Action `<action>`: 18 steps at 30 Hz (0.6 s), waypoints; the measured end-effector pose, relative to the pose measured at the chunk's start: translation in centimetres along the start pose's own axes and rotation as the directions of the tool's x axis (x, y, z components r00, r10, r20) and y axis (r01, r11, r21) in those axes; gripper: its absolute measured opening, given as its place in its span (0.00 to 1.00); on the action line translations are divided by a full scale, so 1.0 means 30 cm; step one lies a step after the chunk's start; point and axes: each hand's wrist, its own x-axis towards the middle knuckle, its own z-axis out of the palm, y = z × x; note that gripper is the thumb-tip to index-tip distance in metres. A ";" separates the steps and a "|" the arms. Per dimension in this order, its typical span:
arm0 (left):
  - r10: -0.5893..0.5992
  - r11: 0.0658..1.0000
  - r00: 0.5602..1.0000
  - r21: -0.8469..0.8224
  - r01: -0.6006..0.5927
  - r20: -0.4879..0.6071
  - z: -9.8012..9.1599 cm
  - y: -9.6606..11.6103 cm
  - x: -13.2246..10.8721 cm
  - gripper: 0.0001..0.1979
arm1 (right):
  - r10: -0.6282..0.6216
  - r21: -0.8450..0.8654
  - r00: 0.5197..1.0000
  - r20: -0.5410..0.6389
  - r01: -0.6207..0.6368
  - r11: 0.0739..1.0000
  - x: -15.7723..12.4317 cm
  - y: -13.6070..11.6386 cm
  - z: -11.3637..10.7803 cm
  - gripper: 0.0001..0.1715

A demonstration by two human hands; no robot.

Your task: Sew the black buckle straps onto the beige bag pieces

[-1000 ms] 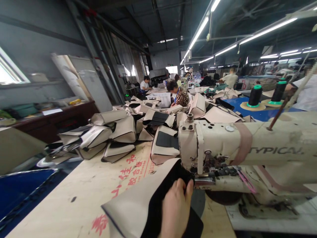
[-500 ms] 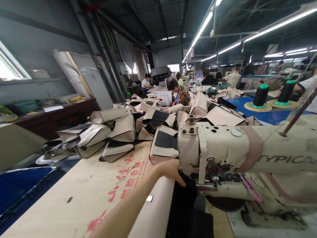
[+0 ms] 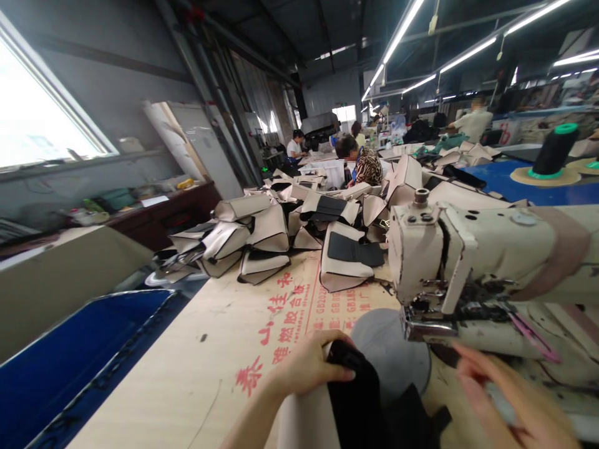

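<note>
My left hand (image 3: 318,365) grips the top edge of a beige and black bag piece (image 3: 358,399), thumb over the black side and fingers behind. The piece stands off the sewing machine (image 3: 423,262), left of its needle area, and its lower part runs out of view. My right hand (image 3: 510,393), slightly blurred, is just below the machine's cylinder arm (image 3: 496,340) with its index finger stretched out. Nothing shows in that hand, though its lower side is cut off. Behind the bag piece lies a grey round plate (image 3: 393,349) on the plywood table (image 3: 187,368).
Many beige bags (image 3: 269,227) with black trim are heaped across the table's far side; one bag (image 3: 346,259) lies nearest the machine. A blue-lined bin (image 3: 103,362) stands left. A black thread cone (image 3: 555,153) stands behind the machine. A person (image 3: 367,165) sits beyond the heap.
My left hand has drawn the bag piece away from the machine, down toward me. My right hand has come into view at right. The view has swung left.
</note>
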 end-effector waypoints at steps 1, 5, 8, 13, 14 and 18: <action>0.008 0.999 1.000 -0.051 -0.007 0.017 0.005 0.000 0.002 0.16 | -0.008 0.039 0.998 0.062 0.006 0.999 0.013 -0.019 0.042 0.19; -0.017 0.992 0.999 -0.125 0.022 0.045 0.007 -0.011 0.001 0.15 | 0.143 0.239 0.989 0.030 -0.146 0.960 0.073 -0.104 0.192 0.18; -0.014 0.996 0.999 -0.091 0.017 0.039 0.021 -0.009 0.029 0.15 | 0.106 0.168 0.988 -0.110 -0.087 0.982 0.099 -0.118 0.241 0.13; 0.026 0.991 0.999 0.136 -0.020 -0.044 0.065 0.028 0.130 0.13 | -0.434 -0.174 0.846 0.309 0.499 0.849 0.127 -0.034 0.152 0.10; 0.016 0.984 0.999 0.178 -0.007 -0.052 0.061 0.031 0.131 0.13 | -0.457 -0.193 0.825 0.333 0.534 0.823 0.128 -0.017 0.112 0.09; -0.086 0.965 0.995 0.244 0.093 -0.039 -0.016 0.002 0.012 0.13 | -0.487 -0.224 0.856 0.176 0.516 0.827 0.076 0.012 -0.007 0.19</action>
